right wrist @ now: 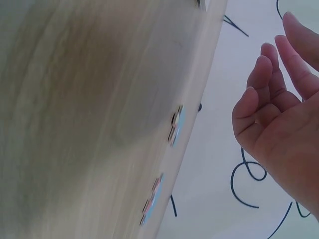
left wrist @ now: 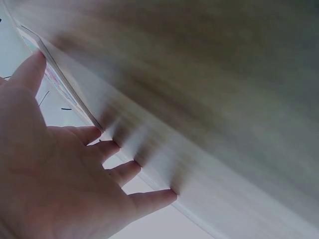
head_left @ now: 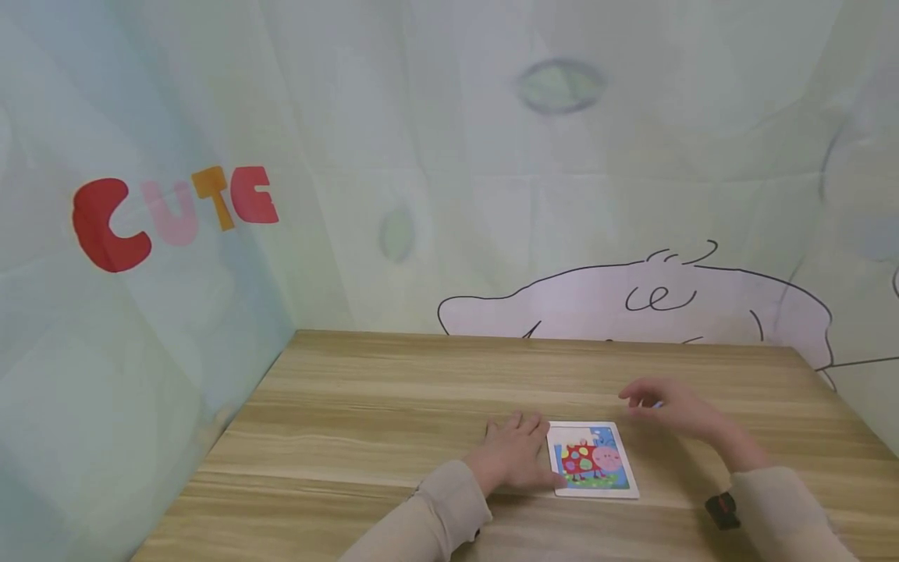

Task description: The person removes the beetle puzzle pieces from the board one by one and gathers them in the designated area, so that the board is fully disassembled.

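Note:
A small jigsaw puzzle (head_left: 597, 460) in a white frame lies on the table, showing a red spotted ladybug with a pink face. Its upper-left part is a pale bare patch. My left hand (head_left: 514, 454) rests at its left side, thumb on the frame's near-left corner and fingertips on the tabletop by the far-left corner. Beyond the puzzle to the right, my right hand (head_left: 667, 406) hovers above the table, fingers loosely bent and holding nothing in the right wrist view. Two thin puzzle pieces, one farther (right wrist: 177, 124) and one nearer (right wrist: 152, 199), lie on the tabletop there.
The wood-grain table (head_left: 365, 421) meets a pale cloth backdrop (head_left: 449, 156) at the back and left. Letters spelling CUTE (head_left: 112, 226) and a line-drawn animal (head_left: 597, 304) are printed on it. A black device (head_left: 722, 510) sits by the right cuff.

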### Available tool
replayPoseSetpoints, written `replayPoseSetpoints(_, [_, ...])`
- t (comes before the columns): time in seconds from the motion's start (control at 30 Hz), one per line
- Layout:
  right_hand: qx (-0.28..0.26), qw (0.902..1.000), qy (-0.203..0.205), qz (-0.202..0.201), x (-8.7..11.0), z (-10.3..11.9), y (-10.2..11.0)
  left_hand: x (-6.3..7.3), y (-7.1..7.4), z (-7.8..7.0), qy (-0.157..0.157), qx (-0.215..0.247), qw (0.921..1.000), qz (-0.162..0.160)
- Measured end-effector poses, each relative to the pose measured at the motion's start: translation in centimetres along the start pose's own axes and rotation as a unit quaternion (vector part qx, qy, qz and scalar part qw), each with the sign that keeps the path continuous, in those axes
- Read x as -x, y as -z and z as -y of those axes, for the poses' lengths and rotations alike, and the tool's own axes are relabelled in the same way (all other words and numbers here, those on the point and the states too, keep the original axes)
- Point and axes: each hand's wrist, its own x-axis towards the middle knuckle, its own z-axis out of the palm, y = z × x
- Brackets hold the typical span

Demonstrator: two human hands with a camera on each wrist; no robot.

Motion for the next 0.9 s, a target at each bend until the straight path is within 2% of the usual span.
replayPoseSetpoints(0.13, [-0.007, 0.9999, 0.01, 0.011, -0.2, 0.2, -0.6, 0.0, 0.0, 0.0, 0.0, 0.0, 1.0, 0.0])
replayPoseSetpoints(0.37, [-0.042, 0.9983, -0.015, 0.038, -0.2, 0.6, -1.7, -0.1, 0.1, 0.0, 0.0, 0.001, 1.0, 0.004])
replayPoseSetpoints(0.47, [-0.048, 0.9976, -0.005, 0.049, -0.3, 0.6, -2.0, -0.1, 0.1, 0.0, 0.001, 0.004, 1.0, 0.005])
replayPoseSetpoints(0.9, [-0.076, 0.9937, -0.015, 0.082, -0.4, 1.0, -2.9, 0.1, 0.4, -0.1, 0.002, 0.006, 1.0, 0.007])
